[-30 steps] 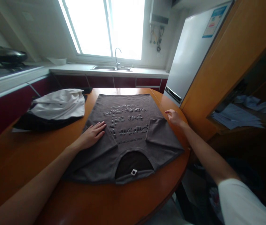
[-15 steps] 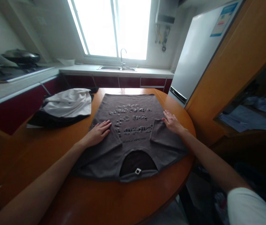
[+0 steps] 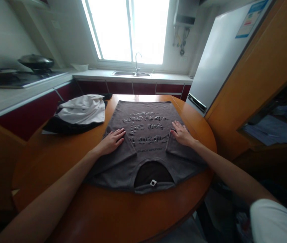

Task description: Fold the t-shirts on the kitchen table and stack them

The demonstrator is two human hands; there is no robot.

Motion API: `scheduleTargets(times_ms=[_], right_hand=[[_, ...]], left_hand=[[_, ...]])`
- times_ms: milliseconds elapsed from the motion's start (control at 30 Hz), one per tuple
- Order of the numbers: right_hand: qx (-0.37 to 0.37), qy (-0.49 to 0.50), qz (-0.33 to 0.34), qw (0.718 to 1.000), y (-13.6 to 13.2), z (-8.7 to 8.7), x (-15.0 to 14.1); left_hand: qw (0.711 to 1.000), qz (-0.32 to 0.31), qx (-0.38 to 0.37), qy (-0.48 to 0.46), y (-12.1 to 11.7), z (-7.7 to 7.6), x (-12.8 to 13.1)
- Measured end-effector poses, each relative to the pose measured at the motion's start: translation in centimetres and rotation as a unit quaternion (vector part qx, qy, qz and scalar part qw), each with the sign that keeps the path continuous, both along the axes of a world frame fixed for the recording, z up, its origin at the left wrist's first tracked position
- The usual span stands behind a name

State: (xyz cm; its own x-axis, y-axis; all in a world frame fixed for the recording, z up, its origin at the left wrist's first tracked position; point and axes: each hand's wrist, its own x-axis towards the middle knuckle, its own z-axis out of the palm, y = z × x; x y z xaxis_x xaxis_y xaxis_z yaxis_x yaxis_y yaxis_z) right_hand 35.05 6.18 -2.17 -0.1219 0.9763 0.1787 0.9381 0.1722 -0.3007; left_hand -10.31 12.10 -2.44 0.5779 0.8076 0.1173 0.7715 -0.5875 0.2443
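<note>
A dark grey T-shirt point(image 3: 148, 155) with raised lettering lies spread on the round wooden table point(image 3: 103, 216), its neckline towards me and a small white label inside the collar. Both sleeves are turned in over the front. My left hand point(image 3: 113, 141) rests flat on the sleeve at the left, fingers stretched out. On the opposite side, my right hand point(image 3: 182, 133) lies on the shirt by the other sleeve, its fingers spread. Neither hand grips the cloth.
A heap of white and black clothes point(image 3: 82, 109) lies at the table's far left. Beyond are a counter with a sink point(image 3: 125, 73), a stove with a lidded pan point(image 3: 35, 62), and a fridge point(image 3: 216, 57) at the right.
My right hand has slid slightly inward over the shirt, towards the lettering. My left hand stays on its sleeve. The whole view has shifted a little as my head turned left.
</note>
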Motion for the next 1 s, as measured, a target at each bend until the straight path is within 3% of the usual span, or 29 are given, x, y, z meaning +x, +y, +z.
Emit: scheduleTargets(times_ms=[200, 300, 400, 567, 767, 900, 1000], right_hand=[[-0.006, 0.031, -0.012, 0.999, 1.1, -1.5, 0.0], [0.056, 0.089, -0.044, 0.993, 2.5, -0.3, 2.0], [0.054, 0.131, -0.070, 0.987, 4.2, 1.3, 3.8], [-0.030, 0.146, -0.009, 0.989, 6.2, 2.4, 4.4], [-0.135, 0.186, 0.081, 0.970, 6.3, 2.9, 4.2], [-0.105, 0.241, 0.085, 0.961, 6.1, 3.2, 4.5], [-0.067, 0.231, 0.059, 0.969, 6.1, 2.8, 4.1]], left_hand=[[1.000, -0.005, -0.001, 0.005, -0.4, 0.4, 0.1], [1.000, -0.003, 0.005, 0.001, -0.4, 0.4, 0.2], [1.000, -0.001, 0.006, 0.001, -0.3, 0.3, 0.2], [1.000, 0.000, 0.006, 0.001, -0.3, 0.2, 0.1], [1.000, 0.000, 0.005, 0.003, -0.3, 0.1, 0.0], [1.000, 0.000, -0.003, 0.003, -0.3, 0.2, 0.1], [1.000, 0.001, -0.005, 0.001, -0.3, 0.2, 0.0]])
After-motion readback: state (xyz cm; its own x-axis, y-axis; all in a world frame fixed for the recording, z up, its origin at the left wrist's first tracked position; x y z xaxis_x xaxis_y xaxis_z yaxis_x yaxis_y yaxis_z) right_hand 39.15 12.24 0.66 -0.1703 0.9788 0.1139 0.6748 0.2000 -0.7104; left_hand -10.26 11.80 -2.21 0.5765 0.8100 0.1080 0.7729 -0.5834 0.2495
